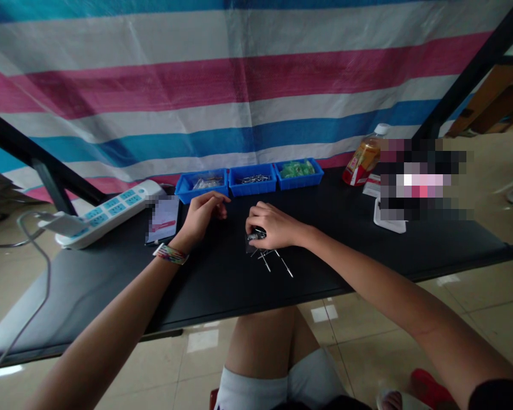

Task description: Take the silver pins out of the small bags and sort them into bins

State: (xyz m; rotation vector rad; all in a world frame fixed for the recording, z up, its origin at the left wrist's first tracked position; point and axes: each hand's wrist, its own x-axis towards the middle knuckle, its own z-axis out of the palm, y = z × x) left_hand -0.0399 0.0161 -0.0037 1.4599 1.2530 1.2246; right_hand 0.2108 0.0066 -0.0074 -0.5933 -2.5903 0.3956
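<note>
My right hand (270, 226) bends down over the black tabletop, its fingers closed around a cluster of thin metal pins. Part of a small clear plastic bag (250, 245) seems to show under the fingertips. Several loose silvery pins (284, 263), some with a thicker end, stick out below the palm and lie on the table. To the left, my left hand (203, 216) rests on its side with curled fingers, and nothing shows in them. It wears a multicoloured wristband (171, 254) and lies just in front of the left blue bin (202, 195).
The middle blue bin (253, 188) has metal pieces in it; the right blue bin (300, 180) holds green plastic packets. A phone (165, 219) and a white power strip (111, 215) lie left. A drink bottle (363, 156) and a white tray (391, 221) stand right. Striped sheeting hangs behind.
</note>
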